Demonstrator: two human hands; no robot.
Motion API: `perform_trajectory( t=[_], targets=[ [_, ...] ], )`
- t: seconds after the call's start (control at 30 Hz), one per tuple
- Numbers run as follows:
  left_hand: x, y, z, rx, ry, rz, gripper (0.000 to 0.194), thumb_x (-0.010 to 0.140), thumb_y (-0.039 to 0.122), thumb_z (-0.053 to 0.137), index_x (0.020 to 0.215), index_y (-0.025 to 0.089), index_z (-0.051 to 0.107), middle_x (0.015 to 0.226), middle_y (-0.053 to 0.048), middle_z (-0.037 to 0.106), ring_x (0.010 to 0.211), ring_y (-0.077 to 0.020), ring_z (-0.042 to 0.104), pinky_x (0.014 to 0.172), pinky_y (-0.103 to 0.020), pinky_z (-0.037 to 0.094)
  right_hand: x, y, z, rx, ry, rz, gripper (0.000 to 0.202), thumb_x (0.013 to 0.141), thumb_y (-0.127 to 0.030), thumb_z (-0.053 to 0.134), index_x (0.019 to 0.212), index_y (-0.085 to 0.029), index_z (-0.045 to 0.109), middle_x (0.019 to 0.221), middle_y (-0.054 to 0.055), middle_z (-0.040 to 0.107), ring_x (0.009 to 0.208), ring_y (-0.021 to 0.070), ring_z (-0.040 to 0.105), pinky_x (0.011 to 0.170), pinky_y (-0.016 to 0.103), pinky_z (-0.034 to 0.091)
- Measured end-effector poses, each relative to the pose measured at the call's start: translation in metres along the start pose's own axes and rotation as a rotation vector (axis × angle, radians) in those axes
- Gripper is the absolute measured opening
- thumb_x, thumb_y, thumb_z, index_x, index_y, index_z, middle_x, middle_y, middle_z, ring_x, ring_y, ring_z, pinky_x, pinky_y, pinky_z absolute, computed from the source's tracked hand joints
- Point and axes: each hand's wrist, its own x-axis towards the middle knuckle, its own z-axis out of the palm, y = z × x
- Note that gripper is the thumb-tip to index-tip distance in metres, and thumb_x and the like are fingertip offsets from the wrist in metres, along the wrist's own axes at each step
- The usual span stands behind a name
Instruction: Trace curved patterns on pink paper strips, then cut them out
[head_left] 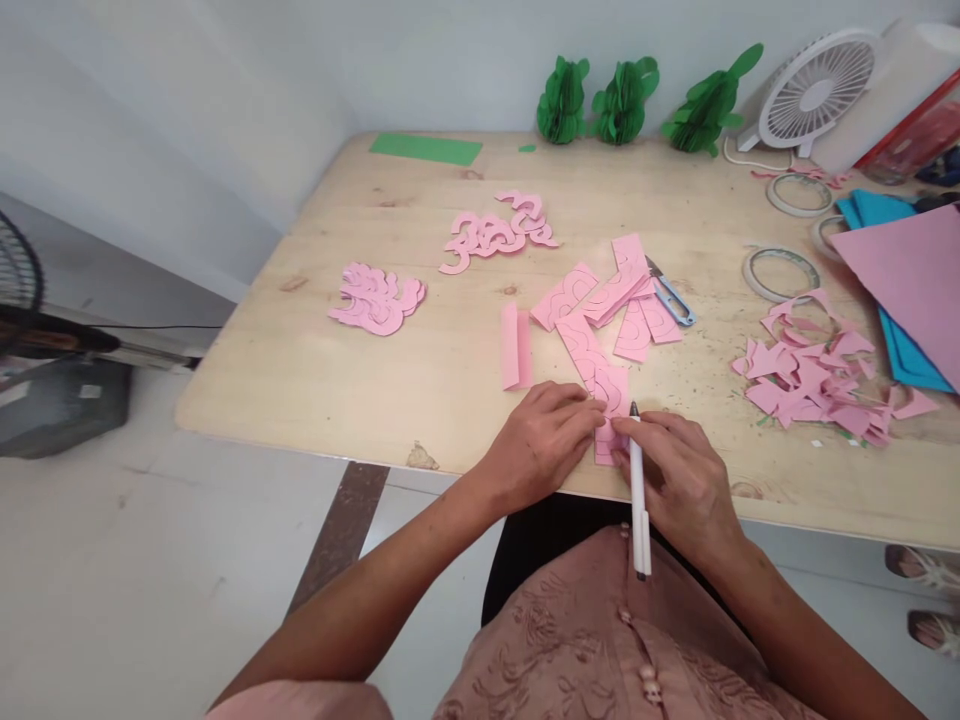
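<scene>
Left hand: here it is, the left hand (544,445), palm down and fingers close together, fingertips on the marked pink strip (613,385) — whether it pinches the paper, I cannot tell.
Right hand: the right hand (686,475) is curled narrow around the white pen (638,495), its fingertips at the right edge of that same strip.
Pen: dark tip pointing away from the person, the other end out over the table's near edge.
Marked pink strip: it lies flat at the near edge of the table (375,390), nearer the person than the scissors (675,298) and left of them; its long axis runs from the near edge toward the far side, drawn curves showing between the fingers.
Close to the scissors: more loose marked strips (634,335) fan out at their left, some touching them, and farther left stands out a folded pink piece (511,350).
Well left of the scissors: two groups of curved pink cut-outs (491,235), one beyond the other.
Right of the scissors: a heap of pink scraps (814,385), with tape rolls (752,280) just beyond it.
Beyond the scissors: three green paper figures (628,103) by the wall — and a white fan (817,95) off to their right.
</scene>
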Motion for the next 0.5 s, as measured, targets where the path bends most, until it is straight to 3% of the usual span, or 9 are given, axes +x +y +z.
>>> perform_trajectory(
  t=[0.5],
  targets=[
    [0.0019,-0.0049,0.0050,0.021,0.053,0.001,0.012,0.093,0.018,0.051,0.094,0.017,0.063,0.105,-0.003,0.071,0.102,-0.0193,0.060,0.087,-0.035,0.047,0.0025,-0.0038,-0.0008,0.024,0.010,0.017,0.029,0.086,-0.013,0.055,0.112,-0.021,0.065,0.095,0.008,0.073,0.095,0.0259,0.064,0.083,0.042,0.051]
  ],
)
